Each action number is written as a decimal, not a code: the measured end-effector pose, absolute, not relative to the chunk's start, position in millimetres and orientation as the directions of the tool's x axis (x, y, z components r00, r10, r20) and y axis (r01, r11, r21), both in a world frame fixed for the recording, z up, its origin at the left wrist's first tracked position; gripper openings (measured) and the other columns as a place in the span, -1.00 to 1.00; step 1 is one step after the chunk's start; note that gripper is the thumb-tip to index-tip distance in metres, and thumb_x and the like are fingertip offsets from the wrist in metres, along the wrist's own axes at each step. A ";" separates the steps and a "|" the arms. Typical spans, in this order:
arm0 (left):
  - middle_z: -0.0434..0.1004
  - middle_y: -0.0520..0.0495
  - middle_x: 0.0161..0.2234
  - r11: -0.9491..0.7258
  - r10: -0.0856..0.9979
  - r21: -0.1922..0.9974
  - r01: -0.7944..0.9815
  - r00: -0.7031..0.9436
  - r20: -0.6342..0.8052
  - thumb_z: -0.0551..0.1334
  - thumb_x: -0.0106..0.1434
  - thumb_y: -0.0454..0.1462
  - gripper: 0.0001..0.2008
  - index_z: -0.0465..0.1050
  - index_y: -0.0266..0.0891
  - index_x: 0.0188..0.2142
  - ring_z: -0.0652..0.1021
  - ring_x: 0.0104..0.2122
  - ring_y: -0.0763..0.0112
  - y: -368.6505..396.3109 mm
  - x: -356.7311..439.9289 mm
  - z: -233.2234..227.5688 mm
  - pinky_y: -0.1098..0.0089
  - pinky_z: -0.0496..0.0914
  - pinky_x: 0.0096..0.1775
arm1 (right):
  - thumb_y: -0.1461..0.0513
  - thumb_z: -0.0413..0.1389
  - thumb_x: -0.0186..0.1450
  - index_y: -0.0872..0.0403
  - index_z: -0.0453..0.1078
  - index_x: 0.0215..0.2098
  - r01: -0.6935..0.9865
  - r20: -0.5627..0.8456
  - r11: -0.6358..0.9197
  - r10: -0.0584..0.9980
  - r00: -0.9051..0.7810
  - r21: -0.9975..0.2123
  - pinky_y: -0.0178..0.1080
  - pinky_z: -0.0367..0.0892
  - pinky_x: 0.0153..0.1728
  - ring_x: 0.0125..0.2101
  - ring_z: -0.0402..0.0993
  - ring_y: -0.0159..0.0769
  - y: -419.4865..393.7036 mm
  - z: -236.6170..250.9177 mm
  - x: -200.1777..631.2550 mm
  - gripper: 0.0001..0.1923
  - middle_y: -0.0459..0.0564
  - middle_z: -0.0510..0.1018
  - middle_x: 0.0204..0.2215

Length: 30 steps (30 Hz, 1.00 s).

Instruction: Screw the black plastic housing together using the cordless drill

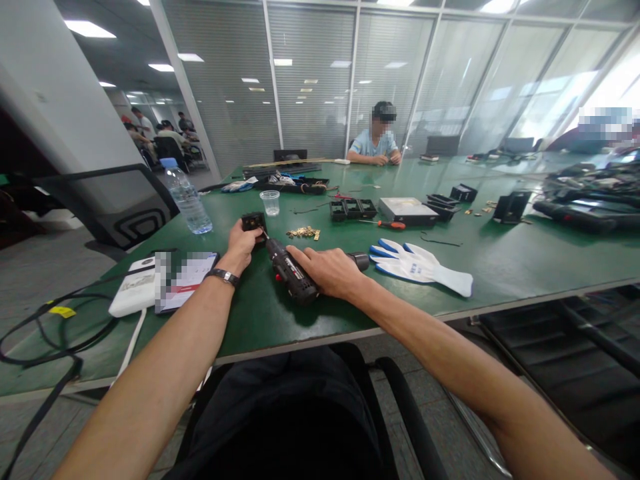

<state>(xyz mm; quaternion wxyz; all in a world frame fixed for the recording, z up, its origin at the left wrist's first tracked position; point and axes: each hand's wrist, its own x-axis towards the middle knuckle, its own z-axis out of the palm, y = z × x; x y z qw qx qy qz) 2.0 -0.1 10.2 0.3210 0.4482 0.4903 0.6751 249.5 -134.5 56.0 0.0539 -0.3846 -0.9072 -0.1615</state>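
head-worn view, forward and down

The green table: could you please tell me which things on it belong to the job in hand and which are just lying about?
Likely in the job:
drill, in the right hand
black part, in the left hand
golden bits
perhaps black boxes

Likely just lying about:
bottle
cup
glove
phone

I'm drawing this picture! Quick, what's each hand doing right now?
Left hand: closed, holding a small black part.
Right hand: closed, holding a black power drill.
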 end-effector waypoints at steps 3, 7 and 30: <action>0.49 -0.01 -0.38 -0.316 0.872 0.949 0.004 -0.393 0.292 0.27 -0.11 -0.41 -0.66 0.38 -0.24 -0.26 0.52 -0.44 0.43 -0.5 2.5 10.6 0.39 0.43 -0.38 | 0.19 -0.05 0.33 0.00 -0.36 0.35 0.716 0.228 0.650 0.679 -0.698 0.253 -0.12 0.35 -0.33 -0.30 0.51 -0.08 -134.5 55.3 249.7 -0.25 0.16 0.44 -0.07; 0.49 -0.02 -0.37 -0.314 0.874 0.949 0.011 -0.388 0.293 0.27 -0.10 -0.41 -0.66 0.39 -0.25 -0.26 0.52 -0.43 0.42 -2.1 3.1 11.7 0.37 0.44 -0.36 | 0.19 -0.05 0.33 0.01 -0.36 0.35 0.718 0.238 0.649 0.678 -0.696 0.253 -0.12 0.35 -0.33 -0.31 0.51 -0.06 -134.4 55.1 250.0 -0.25 0.14 0.45 -0.07; 0.49 -0.03 -0.36 -0.309 0.873 0.951 0.024 -0.389 0.294 0.27 -0.10 -0.40 -0.66 0.39 -0.23 -0.25 0.52 -0.43 0.40 0.3 1.5 10.3 0.37 0.43 -0.39 | 0.17 -0.06 0.34 0.00 -0.39 0.35 0.720 0.203 0.650 0.691 -0.694 0.244 -0.12 0.33 -0.30 -0.28 0.51 -0.09 -134.6 57.1 249.4 -0.25 0.18 0.44 -0.05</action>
